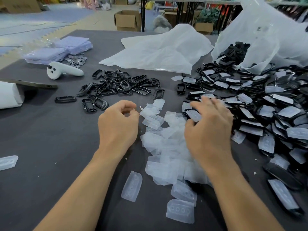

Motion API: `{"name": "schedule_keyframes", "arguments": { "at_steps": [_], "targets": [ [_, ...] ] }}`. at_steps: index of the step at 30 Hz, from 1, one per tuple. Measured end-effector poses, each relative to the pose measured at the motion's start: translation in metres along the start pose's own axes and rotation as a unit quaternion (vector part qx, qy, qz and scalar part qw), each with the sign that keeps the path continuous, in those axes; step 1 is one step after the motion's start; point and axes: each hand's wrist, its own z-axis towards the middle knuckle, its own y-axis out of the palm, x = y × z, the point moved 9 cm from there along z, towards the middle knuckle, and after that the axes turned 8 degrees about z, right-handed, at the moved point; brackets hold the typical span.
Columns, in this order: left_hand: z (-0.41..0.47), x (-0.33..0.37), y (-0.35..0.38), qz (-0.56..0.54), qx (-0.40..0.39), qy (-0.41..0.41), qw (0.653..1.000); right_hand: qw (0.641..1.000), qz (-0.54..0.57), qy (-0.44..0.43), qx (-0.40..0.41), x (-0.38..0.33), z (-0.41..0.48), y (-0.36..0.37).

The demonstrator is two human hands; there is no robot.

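— Which one comes next?
— The part (194, 115) just under the right hand (210, 129). It lies in front of the thumb, at the edge of the big heap (270, 114) on the desk (50, 139).
— Is the grip on it?
— Not yet, I think. The fingers are spread apart over it. They look blurry.
— Which way does it lie?
— Its long side slants from far-left to near-right, across the fingers.
— And the left hand (118, 122)?
— Farther off, across the pads (166, 140). Its fingers are curled in. I cannot tell if they pinch anything.
— What is the part like?
— A hard, shiny black ring with a soft, milky pad in it. The pad has little round bumps. The bare rings (120, 85) look smooth and slick.
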Motion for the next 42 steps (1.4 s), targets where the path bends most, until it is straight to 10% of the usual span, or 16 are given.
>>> {"name": "schedule_keyframes", "arguments": {
  "at_steps": [13,27,32,42],
  "targets": [
    [0.053,-0.02,-0.005,0.348,-0.03,0.08,0.934,0.977,0.032,-0.082,-0.194,-0.032,-0.028,0.062],
    [0.043,-0.028,-0.01,0.28,-0.051,0.076,0.956,0.974,0.055,-0.063,-0.212,-0.023,-0.027,0.064],
    [0.039,-0.027,-0.011,0.099,-0.104,0.061,0.988,0.979,0.064,-0.041,-0.188,-0.017,-0.027,0.055],
    [-0.008,0.021,-0.025,-0.044,-0.002,0.098,0.994,0.992,0.072,0.017,-0.099,0.005,-0.015,0.006]
  ]
}}
